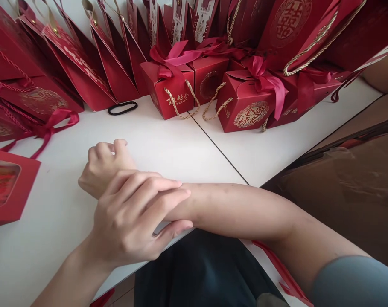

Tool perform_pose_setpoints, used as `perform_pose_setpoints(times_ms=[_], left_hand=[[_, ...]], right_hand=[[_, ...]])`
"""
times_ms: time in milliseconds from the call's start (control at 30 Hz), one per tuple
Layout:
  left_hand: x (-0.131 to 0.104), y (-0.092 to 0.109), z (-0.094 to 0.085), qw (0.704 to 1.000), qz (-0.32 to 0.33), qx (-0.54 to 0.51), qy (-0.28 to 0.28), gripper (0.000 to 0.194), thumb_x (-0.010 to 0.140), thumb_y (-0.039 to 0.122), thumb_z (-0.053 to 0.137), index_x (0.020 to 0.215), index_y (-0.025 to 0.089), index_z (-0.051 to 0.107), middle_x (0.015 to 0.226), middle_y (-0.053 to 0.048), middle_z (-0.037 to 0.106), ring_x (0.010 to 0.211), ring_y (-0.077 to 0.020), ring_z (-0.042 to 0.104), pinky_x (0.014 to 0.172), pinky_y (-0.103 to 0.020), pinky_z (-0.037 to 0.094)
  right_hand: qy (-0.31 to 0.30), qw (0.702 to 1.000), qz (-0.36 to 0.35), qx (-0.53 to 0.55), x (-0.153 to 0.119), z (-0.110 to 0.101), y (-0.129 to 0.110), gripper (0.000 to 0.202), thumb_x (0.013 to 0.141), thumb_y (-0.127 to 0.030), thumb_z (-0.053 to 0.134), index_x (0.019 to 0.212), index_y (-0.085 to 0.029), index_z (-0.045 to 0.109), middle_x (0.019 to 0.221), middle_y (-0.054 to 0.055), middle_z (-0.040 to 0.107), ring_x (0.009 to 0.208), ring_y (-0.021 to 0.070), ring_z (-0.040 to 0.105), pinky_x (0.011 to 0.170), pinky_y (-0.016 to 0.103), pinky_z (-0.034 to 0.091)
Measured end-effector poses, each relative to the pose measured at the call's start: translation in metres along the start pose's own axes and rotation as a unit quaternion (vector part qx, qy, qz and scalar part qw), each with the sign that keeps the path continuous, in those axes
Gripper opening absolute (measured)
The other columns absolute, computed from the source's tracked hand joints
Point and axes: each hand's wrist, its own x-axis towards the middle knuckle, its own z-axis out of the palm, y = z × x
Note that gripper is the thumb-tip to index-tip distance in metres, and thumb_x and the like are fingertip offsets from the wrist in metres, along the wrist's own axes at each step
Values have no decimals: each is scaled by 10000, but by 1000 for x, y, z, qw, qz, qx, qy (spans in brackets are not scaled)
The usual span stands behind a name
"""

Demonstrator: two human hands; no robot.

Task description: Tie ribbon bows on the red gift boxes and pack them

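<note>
My left hand (139,213) lies across my right forearm near the wrist. Its fingers are stretched and slightly apart, touching the skin, and it holds nothing. Beyond it my right hand (106,166) rests above the white table (168,149), fingers loosely curled in. No object shows in it, though its palm side is hidden. A black elastic band (122,108) lies on the table past my right hand. To the left is a red box with a clear window (8,183), cut off by the picture's edge.
Red gift boxes with pink ribbons and gold cord handles (171,89) (248,102) stand at the back. Tall red bags (81,64) line the wall behind. More ribboned boxes (36,98) sit at left. A cardboard carton (350,183) is at right, near another person's arm (381,72).
</note>
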Motion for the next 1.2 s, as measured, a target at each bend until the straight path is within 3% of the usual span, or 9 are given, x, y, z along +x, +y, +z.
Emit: perform_pose_setpoints(times_ms=[233, 467, 700, 900, 1033, 1200], left_hand=[[1, 2, 2, 1000, -11, 8, 9, 275, 760, 443, 616, 950, 244, 629, 877, -27, 707, 764, -225, 635, 671, -379, 444], [4, 4, 1, 999, -24, -10, 25, 214, 760, 273, 520, 932, 239, 642, 875, -13, 727, 776, -217, 676, 657, -367, 472], [2, 3, 1, 999, -28, -20, 22, 314, 757, 139, 409, 957, 192, 646, 895, -27, 734, 795, -213, 680, 684, -373, 474], [3, 3, 2, 999, -23, 2, 27, 274, 786, 160, 429, 947, 198, 649, 867, -13, 731, 763, -195, 671, 670, -341, 461], [4, 3, 3, 999, -25, -2, 31, 246, 797, 169, 446, 933, 179, 651, 852, -20, 728, 753, -199, 672, 658, -341, 454], [5, 4, 3, 999, -35, -6, 34, 234, 794, 173, 442, 905, 204, 646, 842, -1, 730, 741, -195, 676, 631, -347, 452]], right_hand=[[1, 999, 24, 46, 1, 9, -4, 333, 917, -164, 359, 912, -225, 686, 1060, 97, 644, 1005, 277, 515, 912, 513, 382], [-8, 999, 0, 46, -2, 4, 0, 370, 922, -133, 326, 905, -175, 693, 1019, 130, 648, 988, 287, 539, 861, 511, 390], [1, 1000, 15, 17, -2, 7, -5, 370, 932, -110, 340, 824, -133, 693, 945, 121, 656, 966, 275, 561, 829, 484, 374], [41, 998, 1, 45, -3, 9, -4, 303, 890, -121, 399, 778, -108, 681, 858, 120, 632, 894, 273, 563, 809, 478, 356], [7, 998, -5, 65, -3, 8, -2, 289, 893, -146, 412, 768, -118, 670, 851, 116, 615, 888, 268, 545, 802, 470, 347], [31, 998, 2, 55, -2, 12, -3, 289, 880, -100, 405, 740, -127, 656, 804, 94, 601, 803, 234, 523, 799, 469, 338]])
